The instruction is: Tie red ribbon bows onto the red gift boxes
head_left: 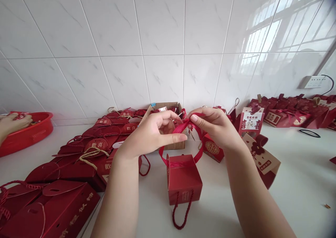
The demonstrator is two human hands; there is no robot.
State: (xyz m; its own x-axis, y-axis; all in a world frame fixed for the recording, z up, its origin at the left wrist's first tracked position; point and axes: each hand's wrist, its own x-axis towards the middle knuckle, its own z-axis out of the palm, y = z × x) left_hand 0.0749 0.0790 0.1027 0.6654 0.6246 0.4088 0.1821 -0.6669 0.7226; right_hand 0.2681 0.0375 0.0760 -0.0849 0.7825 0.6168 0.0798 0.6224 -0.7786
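Observation:
A small dark-red gift box (185,177) sits on the white tabletop in front of me, a twisted cord handle (181,225) hanging from its near side. From its top a red ribbon (198,156) loops up to both hands. My right hand (214,124) pinches the ribbon between thumb and fingers above the box. On the other side, my left hand (157,129) has its fingers curled around the ribbon, thumb stretched along it. The fingers partly hide where the ribbon strands cross.
Rows of red boxes (96,145) with cord ties cover the left. A cardboard carton (180,145) stands behind my hands. On the right are more boxes (286,117), a beige-and-red box (262,157) and a black band (309,133). Another person's hand (15,124) reaches over a red basin (31,136).

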